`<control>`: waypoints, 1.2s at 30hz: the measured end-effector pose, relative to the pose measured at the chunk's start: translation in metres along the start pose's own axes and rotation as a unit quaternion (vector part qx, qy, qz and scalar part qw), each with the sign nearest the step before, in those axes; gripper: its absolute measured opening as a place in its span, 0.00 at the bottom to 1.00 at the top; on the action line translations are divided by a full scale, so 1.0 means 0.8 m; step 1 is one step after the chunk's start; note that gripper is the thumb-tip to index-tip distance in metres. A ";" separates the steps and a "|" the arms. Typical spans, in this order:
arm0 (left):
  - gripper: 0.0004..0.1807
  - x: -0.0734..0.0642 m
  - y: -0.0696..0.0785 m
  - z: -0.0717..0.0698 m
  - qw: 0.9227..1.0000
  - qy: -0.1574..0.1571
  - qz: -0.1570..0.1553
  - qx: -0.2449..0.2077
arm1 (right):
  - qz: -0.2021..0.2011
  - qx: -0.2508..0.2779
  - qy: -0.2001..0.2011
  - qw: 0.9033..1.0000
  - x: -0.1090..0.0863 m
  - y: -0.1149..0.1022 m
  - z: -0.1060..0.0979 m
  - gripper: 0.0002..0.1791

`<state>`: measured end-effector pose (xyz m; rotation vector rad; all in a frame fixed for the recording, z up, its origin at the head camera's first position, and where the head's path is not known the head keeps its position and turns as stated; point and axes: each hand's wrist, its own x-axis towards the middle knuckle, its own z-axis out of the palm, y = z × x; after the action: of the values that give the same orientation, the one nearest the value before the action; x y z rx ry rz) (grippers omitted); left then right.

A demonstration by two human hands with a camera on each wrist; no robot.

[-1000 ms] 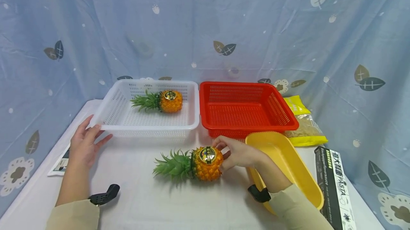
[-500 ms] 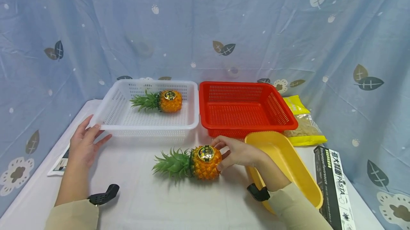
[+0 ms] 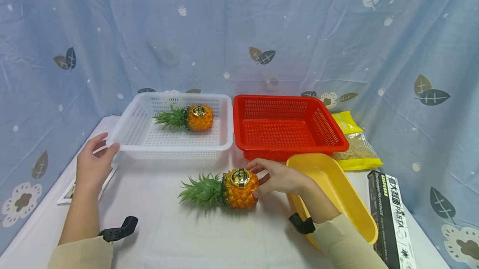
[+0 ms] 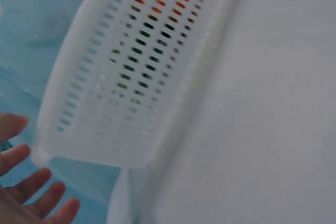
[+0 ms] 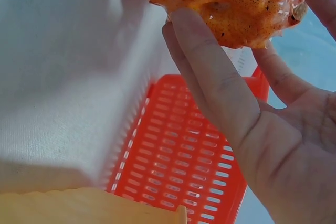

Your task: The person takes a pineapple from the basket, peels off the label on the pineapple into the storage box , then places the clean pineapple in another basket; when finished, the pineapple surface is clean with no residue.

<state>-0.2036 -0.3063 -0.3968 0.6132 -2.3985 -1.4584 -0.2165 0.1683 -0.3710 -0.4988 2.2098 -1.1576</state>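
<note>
In the head view a pineapple with a green crown and a gold-and-black label lies on its side on the white cloth. My right hand holds it by its base end, fingers and thumb spread around the bottom. The right wrist view shows its orange base between those fingers. My left hand is beside the near left corner of the white basket, fingers parted and nothing in them. A gap shows between its fingertips and the basket in the left wrist view. Inside the white basket lies a second pineapple.
A red basket stands right of the white one. In front of it is a yellow tray. Farther right are a yellow bag of pasta and a black-and-white pasta box. A flat packet lies under the left forearm.
My left hand has let go of the white basket's corner and drawn slightly left. The pineapple at my right hand has rolled a little, its label turning, and shifted slightly left.
</note>
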 end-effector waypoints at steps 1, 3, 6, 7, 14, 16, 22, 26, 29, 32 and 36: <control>0.37 -0.002 0.006 -0.002 1.000 0.006 0.012 0.023 | 0.001 -0.001 0.001 1.000 0.000 0.000 0.000 0.34; 0.36 -0.008 0.017 -0.004 0.998 0.016 0.035 0.045 | 0.000 -0.004 0.001 1.000 0.000 -0.001 0.000 0.35; 0.33 -0.019 0.037 -0.006 0.996 0.030 0.063 0.063 | 0.000 -0.005 0.000 1.000 -0.001 -0.002 0.000 0.35; 0.33 -0.023 0.044 -0.005 0.995 0.033 0.070 0.064 | -0.001 -0.006 0.001 1.000 -0.001 -0.002 0.000 0.34; 0.26 -0.054 0.080 0.008 0.981 0.033 0.182 0.054 | -0.002 -0.014 0.004 1.000 0.000 -0.003 0.002 0.33; 0.24 -0.065 0.088 0.014 0.969 0.008 0.240 0.050 | 0.003 -0.013 0.007 1.000 0.000 -0.003 0.002 0.33; 0.20 -0.094 0.110 0.038 0.931 -0.102 0.350 0.019 | 0.006 -0.010 0.007 1.000 -0.001 -0.002 0.001 0.33; 0.18 -0.106 0.117 0.061 0.910 -0.154 0.382 0.041 | 0.007 -0.009 0.007 1.000 -0.001 -0.002 0.001 0.33; 0.18 -0.111 0.115 0.081 0.897 -0.191 0.391 0.073 | 0.004 -0.011 0.005 1.000 -0.001 -0.002 0.000 0.34; 0.19 -0.115 0.109 0.100 0.889 -0.235 0.381 0.096 | -0.002 -0.014 -0.001 1.000 0.000 -0.003 -0.001 0.34; 0.23 -0.121 0.104 0.126 0.877 -0.285 0.366 0.123 | -0.002 -0.017 -0.003 1.000 -0.001 -0.003 -0.002 0.34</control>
<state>-0.1804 -0.1478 -0.3700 -0.7491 -2.7677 -1.0749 -0.2170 0.1679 -0.3679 -0.5206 2.2279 -1.1202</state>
